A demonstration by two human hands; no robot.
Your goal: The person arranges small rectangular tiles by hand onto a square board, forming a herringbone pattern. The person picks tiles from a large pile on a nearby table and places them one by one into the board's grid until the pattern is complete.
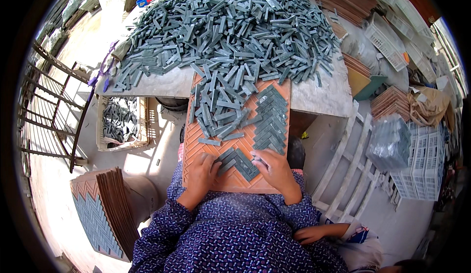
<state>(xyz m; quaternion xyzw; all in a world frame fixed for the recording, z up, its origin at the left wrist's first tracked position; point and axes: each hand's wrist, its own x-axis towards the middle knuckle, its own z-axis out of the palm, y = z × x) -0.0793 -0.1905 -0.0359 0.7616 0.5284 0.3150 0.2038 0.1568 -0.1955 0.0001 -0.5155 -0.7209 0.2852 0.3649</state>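
Observation:
An orange tray (194,151) with raised zigzag ridges rests across my lap and against the table's front edge. Grey-green stone strips (271,118) are set in a herringbone column along its right side, and a second chevron patch (239,162) lies between my hands. My left hand (199,173) is closed at that patch's left end, fingers curled; what is between them, if anything, is hidden. My right hand (275,172) pinches a small stone strip at the patch's right side, only its pale end showing. Loose strips (223,103) lie heaped on the tray's upper left.
A big mound of strips (235,27) covers the table (324,94). Lower left stands a stack of filled trays (100,214); a crate of strips (100,125) sits behind it. Right are a white slatted frame (343,160), plastic crates (419,175) and another person's hand (319,232).

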